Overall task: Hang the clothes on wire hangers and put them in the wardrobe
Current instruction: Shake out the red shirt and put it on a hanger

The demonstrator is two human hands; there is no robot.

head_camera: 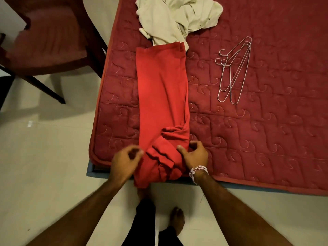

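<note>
Head view, looking down at the corner of the bed (266,132); the red garment (161,96) lies in a long strip at frame centre, its near end bunched and spilling over the bed's lower edge; right hand (193,155), beaded bracelet (197,172) at the wrist, has its thumb on the bunched cloth and fingers curled round its right side, gripping it; left hand (124,162) sits curled at the cloth's left edge, blurred, so I cannot tell whether it pinches anything; the wire hangers (234,71) lie stacked at upper right, well apart from both hands, untouched; a beige garment (175,16) is crumpled at top centre, touching the red one's far end; a chair (49,41) stands upper left; no wardrobe in sight. My read: early going; nothing is on a hanger yet, two garments left to hang and put away.
</note>
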